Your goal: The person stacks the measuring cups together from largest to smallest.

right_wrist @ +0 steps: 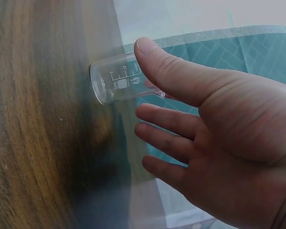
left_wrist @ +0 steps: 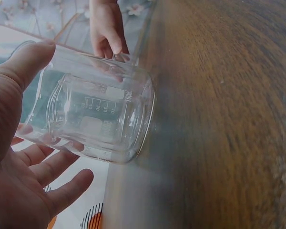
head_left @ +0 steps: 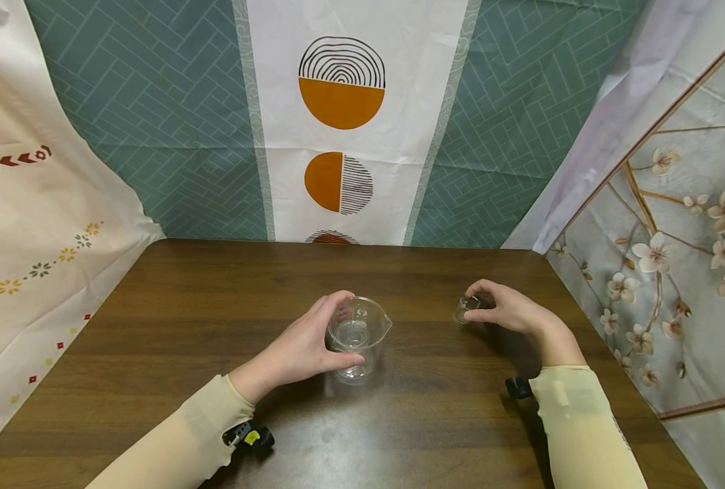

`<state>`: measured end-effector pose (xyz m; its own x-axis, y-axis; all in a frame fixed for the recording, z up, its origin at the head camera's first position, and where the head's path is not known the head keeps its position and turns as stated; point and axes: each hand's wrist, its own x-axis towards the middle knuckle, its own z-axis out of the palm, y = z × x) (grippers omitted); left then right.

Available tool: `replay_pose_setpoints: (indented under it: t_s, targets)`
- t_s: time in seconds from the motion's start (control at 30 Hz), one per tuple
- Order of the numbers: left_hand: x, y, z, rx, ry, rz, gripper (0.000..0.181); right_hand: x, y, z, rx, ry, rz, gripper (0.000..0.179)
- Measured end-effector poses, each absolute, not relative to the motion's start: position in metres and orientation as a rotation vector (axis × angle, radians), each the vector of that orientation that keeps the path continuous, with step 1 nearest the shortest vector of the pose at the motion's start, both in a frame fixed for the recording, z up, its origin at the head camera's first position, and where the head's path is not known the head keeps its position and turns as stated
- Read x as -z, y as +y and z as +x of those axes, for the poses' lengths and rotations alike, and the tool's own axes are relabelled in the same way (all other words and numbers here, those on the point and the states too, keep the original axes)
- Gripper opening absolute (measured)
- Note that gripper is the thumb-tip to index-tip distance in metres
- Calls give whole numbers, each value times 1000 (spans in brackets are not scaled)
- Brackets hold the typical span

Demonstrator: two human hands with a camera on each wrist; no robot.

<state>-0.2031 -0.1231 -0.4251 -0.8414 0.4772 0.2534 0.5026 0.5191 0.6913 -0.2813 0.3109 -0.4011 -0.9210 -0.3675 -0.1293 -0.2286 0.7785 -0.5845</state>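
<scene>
Near the middle of the table (head_left: 435, 414), my left hand (head_left: 297, 350) grips a large clear glass beaker (head_left: 376, 333) from its left side, thumb in front and fingers behind. A smaller beaker (left_wrist: 93, 112) sits nested inside it, its white scale marks visible in the left wrist view. To the right, my right hand (head_left: 511, 309) pinches a tiny glass beaker (right_wrist: 119, 78) near its rim between thumb and index finger. Its other fingers (right_wrist: 164, 140) extend away from the glass. The tiny beaker is upright at the tabletop; whether its base touches the wood I cannot tell.
A patterned green and white cloth (head_left: 350, 136) hangs behind the table's far edge. Cream cloth (head_left: 50, 224) hangs at the left, and a flowered panel (head_left: 674, 285) stands along the right edge. Dark wrist devices (head_left: 258, 438) are strapped at both sleeves.
</scene>
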Motion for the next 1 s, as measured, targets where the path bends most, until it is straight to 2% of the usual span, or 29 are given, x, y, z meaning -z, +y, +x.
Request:
replay_pose_setpoints:
  t_s: [1.0]
  targets:
    - [426,-123,-203,1244,-2707,-875,100,405,310,-283,924,2736,-524,43]
